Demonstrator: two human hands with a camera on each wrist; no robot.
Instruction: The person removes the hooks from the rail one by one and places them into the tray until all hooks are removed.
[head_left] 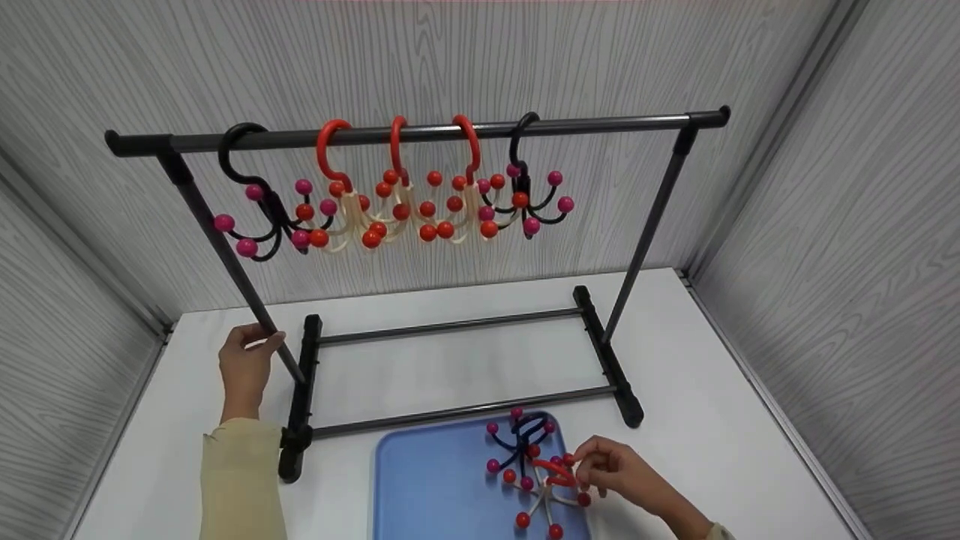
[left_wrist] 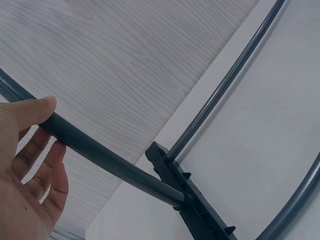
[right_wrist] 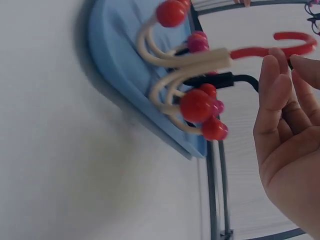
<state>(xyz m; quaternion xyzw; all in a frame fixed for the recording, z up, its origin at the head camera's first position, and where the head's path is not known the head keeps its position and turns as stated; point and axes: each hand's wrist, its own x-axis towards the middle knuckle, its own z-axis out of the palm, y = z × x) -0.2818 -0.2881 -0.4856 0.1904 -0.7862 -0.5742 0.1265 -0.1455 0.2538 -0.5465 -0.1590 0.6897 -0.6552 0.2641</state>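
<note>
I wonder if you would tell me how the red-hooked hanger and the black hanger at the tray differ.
Colour: the red-hooked hanger has cream arms; the black hanger has black ones.
Balls: the red-hooked hanger's are red; the black hanger's are magenta.
Place: the black hanger is nearer the rack than the red-hooked hanger.
Both have a hook and curved, ball-tipped arms.

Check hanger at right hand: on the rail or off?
Off. The cream hanger is over the blue tray, its red hook pinched by the right hand, below the rail.
</note>
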